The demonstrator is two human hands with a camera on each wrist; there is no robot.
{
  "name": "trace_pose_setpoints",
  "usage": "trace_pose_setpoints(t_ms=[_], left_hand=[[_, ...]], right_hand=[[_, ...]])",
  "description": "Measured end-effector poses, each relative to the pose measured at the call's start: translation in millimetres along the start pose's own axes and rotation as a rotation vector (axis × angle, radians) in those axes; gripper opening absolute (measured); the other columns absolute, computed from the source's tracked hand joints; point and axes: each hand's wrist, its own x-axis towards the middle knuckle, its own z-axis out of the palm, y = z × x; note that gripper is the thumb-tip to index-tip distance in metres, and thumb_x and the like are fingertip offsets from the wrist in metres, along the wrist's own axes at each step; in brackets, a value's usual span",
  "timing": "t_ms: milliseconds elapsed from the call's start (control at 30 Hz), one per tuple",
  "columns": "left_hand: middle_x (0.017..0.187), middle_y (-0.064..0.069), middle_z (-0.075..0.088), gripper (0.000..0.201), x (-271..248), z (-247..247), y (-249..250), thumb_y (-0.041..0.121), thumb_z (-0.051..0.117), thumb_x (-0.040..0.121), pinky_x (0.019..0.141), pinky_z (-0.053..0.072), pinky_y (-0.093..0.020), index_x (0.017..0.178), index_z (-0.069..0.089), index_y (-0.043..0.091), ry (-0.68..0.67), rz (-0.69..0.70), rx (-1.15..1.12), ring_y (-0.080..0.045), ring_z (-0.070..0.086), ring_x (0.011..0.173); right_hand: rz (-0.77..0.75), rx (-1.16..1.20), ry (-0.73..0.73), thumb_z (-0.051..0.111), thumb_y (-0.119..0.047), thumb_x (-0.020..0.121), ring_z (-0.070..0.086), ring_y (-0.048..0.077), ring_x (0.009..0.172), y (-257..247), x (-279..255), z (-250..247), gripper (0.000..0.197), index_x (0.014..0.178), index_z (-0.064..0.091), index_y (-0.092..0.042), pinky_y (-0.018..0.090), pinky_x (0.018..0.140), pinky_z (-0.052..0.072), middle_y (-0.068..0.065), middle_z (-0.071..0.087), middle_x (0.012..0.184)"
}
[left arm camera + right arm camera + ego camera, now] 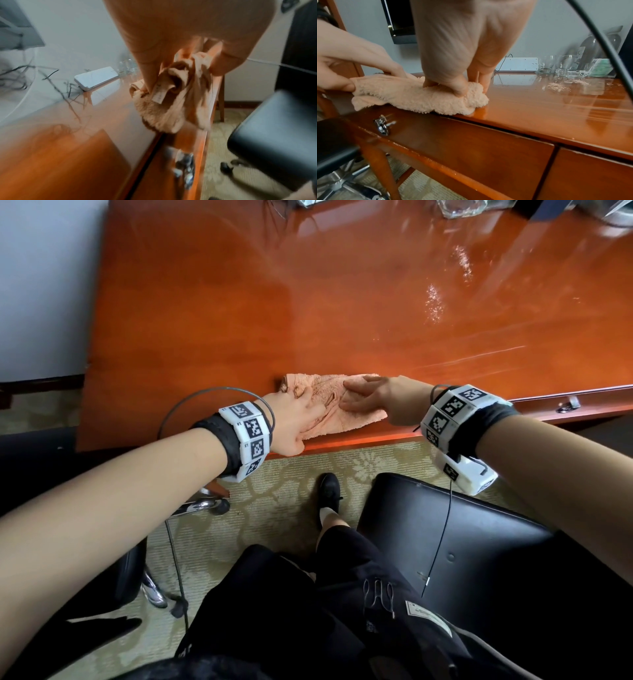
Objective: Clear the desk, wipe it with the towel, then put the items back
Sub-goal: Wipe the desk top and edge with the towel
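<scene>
From the head view, the peach towel [337, 405] lies bunched at the near edge of the desk [222, 313], with the left hand [294, 422] and right hand [380, 400] both on it. The left wrist view shows fingers [147, 75] pinching the towel's folds. In the right wrist view, the right thumb and fingers [453, 83] clamp its other end, just above the drawer handle [382, 126]; glasses [556, 63] stand well back.

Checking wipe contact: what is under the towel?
The towel lies on the desk at its front edge, under both hands. The wood beneath it is covered, so unseen.
</scene>
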Motion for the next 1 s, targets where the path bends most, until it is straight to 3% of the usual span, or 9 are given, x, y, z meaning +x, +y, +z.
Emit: trace_pose_setpoints(t_ms=[133, 233, 333, 367, 433, 533, 633, 733, 1000], left_hand=[[0.156, -0.019, 0.005, 0.074, -1.9, 4.1, -3.0, 0.05, 0.04, 0.09, 0.072, 0.05, -0.033, 0.148, 0.009, 0.017, 0.041, 0.059, 0.129, -0.036, 0.043, 0.127], [0.154, -0.017, 0.021, 0.068, -0.4, 3.2, -11.3, 0.059, 0.031, 0.09, 0.06, 0.047, -0.029, 0.145, 0.021, 0.019, 0.099, 0.088, 0.169, -0.031, 0.06, 0.108], [0.122, -0.003, 0.058, 0.057, 0.1, -5.4, -19.3, 0.059, 0.021, 0.089, 0.054, 0.039, -0.026, 0.126, 0.042, 0.022, 0.184, 0.126, 0.183, -0.022, 0.065, 0.084], [0.11, 0.001, 0.062, 0.057, 1.2, -7.1, -21.6, 0.057, 0.017, 0.088, 0.055, 0.039, -0.026, 0.121, 0.046, 0.021, 0.21, 0.134, 0.182, -0.02, 0.065, 0.083], [0.108, 0.0, 0.064, 0.067, 4.5, -6.3, -23.7, 0.058, 0.011, 0.085, 0.06, 0.044, -0.029, 0.12, 0.05, 0.016, 0.254, 0.123, 0.152, -0.02, 0.063, 0.09], [0.135, -0.013, 0.051, 0.083, 7.5, 0.5, -21.4, 0.062, 0.012, 0.08, 0.085, 0.049, -0.037, 0.133, 0.045, 0.007, 0.305, 0.063, 0.077, -0.027, 0.054, 0.118], [0.152, -0.021, 0.023, 0.083, 9.3, 9.5, -9.9, 0.06, 0.029, 0.089, 0.115, 0.021, -0.038, 0.146, 0.02, 0.001, 0.221, 0.02, 0.011, -0.032, 0.025, 0.14], [0.154, -0.025, 0.012, 0.084, 13.7, 10.0, -1.0, 0.054, 0.033, 0.092, 0.118, 0.01, -0.039, 0.148, 0.007, -0.004, 0.156, -0.012, 0.008, -0.037, 0.012, 0.143], [0.149, -0.035, 0.017, 0.075, 24.1, 8.9, 5.1, 0.045, 0.02, 0.098, 0.114, 0.023, -0.049, 0.144, 0.005, -0.012, 0.127, 0.026, 0.15, -0.047, 0.02, 0.138]], right_hand=[[-0.015, -0.026, -0.035, 0.039, 0.017, 0.08, 0.015, 0.022, 0.145, 1.4, -3.9, -0.2, 0.083, 0.143, 0.031, -0.037, 0.041, 0.116, 0.024, -0.006, 0.011, 0.158], [-0.027, 0.013, 0.002, 0.042, 0.014, 0.08, 0.021, 0.02, 0.144, -1.9, -5.7, -1.8, 0.077, 0.14, 0.04, -0.034, 0.039, 0.116, 0.025, -0.003, 0.02, 0.156], [0.044, 0.181, 0.203, 0.045, 0.009, 0.08, 0.041, 0.021, 0.134, -14.3, -9.0, -4.9, 0.061, 0.125, 0.061, -0.029, 0.038, 0.107, 0.039, -0.004, 0.044, 0.145], [0.078, 0.216, 0.277, 0.045, 0.006, 0.082, 0.045, 0.023, 0.129, -21.0, -9.7, -4.6, 0.054, 0.12, 0.065, -0.028, 0.04, 0.1, 0.045, -0.006, 0.05, 0.139], [0.183, 0.238, 0.385, 0.047, -0.01, 0.093, 0.047, 0.024, 0.122, -36.5, -8.1, -0.1, 0.035, 0.117, 0.066, -0.026, 0.039, 0.094, 0.046, -0.009, 0.057, 0.131], [0.352, 0.321, 0.452, 0.047, -0.024, 0.094, 0.041, 0.026, 0.126, -55.5, 2.9, 9.4, 0.038, 0.132, 0.052, -0.022, 0.038, 0.101, 0.039, -0.004, 0.054, 0.135], [0.409, 0.287, 0.281, 0.043, -0.037, 0.095, 0.017, 0.024, 0.143, -65.4, 10.9, 15.0, 0.058, 0.148, 0.025, -0.021, 0.044, 0.116, 0.017, 0.001, 0.026, 0.154], [0.416, 0.213, 0.177, 0.03, -0.039, 0.1, 0.001, 0.024, 0.147, -64.9, 11.4, 18.1, 0.058, 0.151, 0.01, -0.021, 0.046, 0.117, 0.0, 0.002, 0.007, 0.159], [0.323, 0.132, 0.152, 0.023, -0.033, 0.102, -0.001, 0.022, 0.147, -51.8, 0.7, 19.6, 0.053, 0.151, 0.009, -0.021, 0.043, 0.118, 0.001, 0.001, 0.001, 0.159]])
